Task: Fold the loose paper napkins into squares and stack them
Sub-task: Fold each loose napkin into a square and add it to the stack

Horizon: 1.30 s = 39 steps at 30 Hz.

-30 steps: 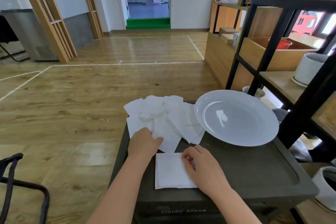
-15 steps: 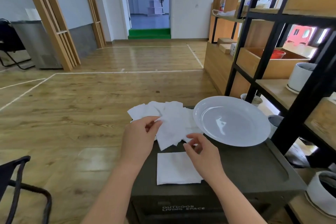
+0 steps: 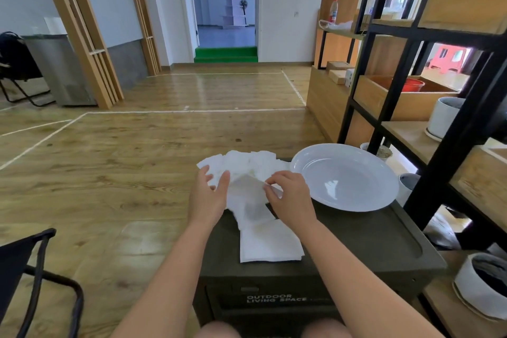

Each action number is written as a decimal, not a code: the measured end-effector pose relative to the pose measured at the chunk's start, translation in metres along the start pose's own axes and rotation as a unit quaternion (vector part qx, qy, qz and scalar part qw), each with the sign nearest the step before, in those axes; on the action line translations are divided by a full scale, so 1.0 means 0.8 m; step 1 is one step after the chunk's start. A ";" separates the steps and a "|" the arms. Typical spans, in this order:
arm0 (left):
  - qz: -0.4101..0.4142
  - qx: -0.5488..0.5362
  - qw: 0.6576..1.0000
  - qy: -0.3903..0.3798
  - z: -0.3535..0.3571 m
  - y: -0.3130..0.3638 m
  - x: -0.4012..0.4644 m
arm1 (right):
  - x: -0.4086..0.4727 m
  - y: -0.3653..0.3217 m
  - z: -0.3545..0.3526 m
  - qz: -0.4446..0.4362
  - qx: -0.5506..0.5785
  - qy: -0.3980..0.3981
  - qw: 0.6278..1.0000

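A heap of loose white paper napkins lies at the far edge of a dark green box. One folded square napkin rests flat near the box's front edge. Between them a single napkin is lifted off the box and blurred. My right hand pinches its right edge with fingertips. My left hand is at its left edge, fingers spread, thumb beside the paper; I see no grip there.
A large white plate sits on the box's right half, close to my right hand. A black and wood shelf unit with white pots stands right. A black chair is at lower left. Wooden floor lies beyond.
Both hands have moved from the folded napkin to the heap. A single napkin has been pulled out of it and raised; the left hand's fingers have spread since half a second ago.
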<state>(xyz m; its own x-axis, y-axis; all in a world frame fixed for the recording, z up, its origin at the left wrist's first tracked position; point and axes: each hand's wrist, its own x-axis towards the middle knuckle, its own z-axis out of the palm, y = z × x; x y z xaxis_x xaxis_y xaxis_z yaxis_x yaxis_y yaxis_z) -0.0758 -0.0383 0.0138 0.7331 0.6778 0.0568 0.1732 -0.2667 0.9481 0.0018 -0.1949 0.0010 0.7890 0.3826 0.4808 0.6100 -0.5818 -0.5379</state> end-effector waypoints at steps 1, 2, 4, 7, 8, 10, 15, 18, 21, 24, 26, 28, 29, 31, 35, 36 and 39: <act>0.034 0.018 0.999 -0.017 -0.002 0.000 0.000 | 0.006 -0.003 -0.004 0.002 -0.009 -0.010 1.000; 0.072 0.032 0.996 -0.047 -0.005 0.002 0.000 | 0.012 -0.006 -0.009 0.002 -0.016 -0.030 0.999; 0.127 0.063 0.983 -0.120 -0.008 0.006 -0.001 | 0.018 -0.010 -0.021 -0.004 -0.006 -0.080 0.997; 0.159 0.068 0.972 -0.160 -0.007 0.009 0.000 | 0.016 -0.012 -0.042 -0.007 0.052 -0.144 0.988; 0.163 0.060 0.972 -0.158 -0.006 0.010 0.000 | 0.014 -0.011 -0.048 0.004 0.088 -0.159 0.983; 0.164 0.031 0.973 -0.159 -0.003 0.012 -0.003 | 0.009 -0.008 -0.058 0.027 0.147 -0.155 0.976; 0.065 -0.154 0.972 -0.165 0.008 0.011 -0.027 | -0.009 0.006 -0.067 0.179 0.382 -0.123 0.898; 0.010 -0.112 0.981 -0.156 0.019 -0.004 -0.041 | -0.022 0.016 -0.056 0.246 0.382 -0.111 0.884; -0.019 0.009 0.991 -0.130 0.022 -0.026 -0.056 | -0.037 0.026 -0.043 0.297 0.341 -0.080 0.888; 0.032 0.179 0.978 -0.098 0.019 -0.051 -0.062 | -0.049 0.039 -0.038 0.327 0.300 -0.057 0.895; 0.070 0.219 0.969 -0.090 0.017 -0.059 -0.059 | -0.052 0.044 -0.042 0.350 0.289 -0.048 0.890; 0.099 0.222 0.964 -0.105 0.017 -0.061 -0.050 | -0.051 0.048 -0.046 0.361 0.289 -0.049 0.885; 0.109 0.225 0.961 -0.115 0.018 -0.059 -0.044 | -0.049 0.048 -0.047 0.362 0.291 -0.050 0.884; 0.114 0.227 0.958 -0.135 0.023 -0.053 -0.030 | -0.046 0.047 -0.049 0.362 0.295 -0.051 0.883; 0.096 0.242 0.947 -0.190 0.035 -0.041 -0.006 | -0.045 0.036 -0.053 0.365 0.336 -0.069 0.866; 0.098 0.244 0.943 -0.204 0.037 -0.040 -0.003 | -0.045 0.033 -0.054 0.368 0.364 -0.077 0.853; 0.115 0.213 0.958 -0.153 0.034 -0.039 -0.007 | -0.052 0.028 -0.050 0.383 0.428 -0.108 0.811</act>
<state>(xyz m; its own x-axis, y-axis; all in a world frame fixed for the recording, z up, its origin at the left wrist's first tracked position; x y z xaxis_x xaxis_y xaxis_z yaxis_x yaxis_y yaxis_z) -0.0674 -0.0526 -0.0243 0.9312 0.3524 0.0934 0.1884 -0.6845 0.7043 -0.0204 -0.2524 -0.0032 0.8985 0.3157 -0.3050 -0.3112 -0.0317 -0.9498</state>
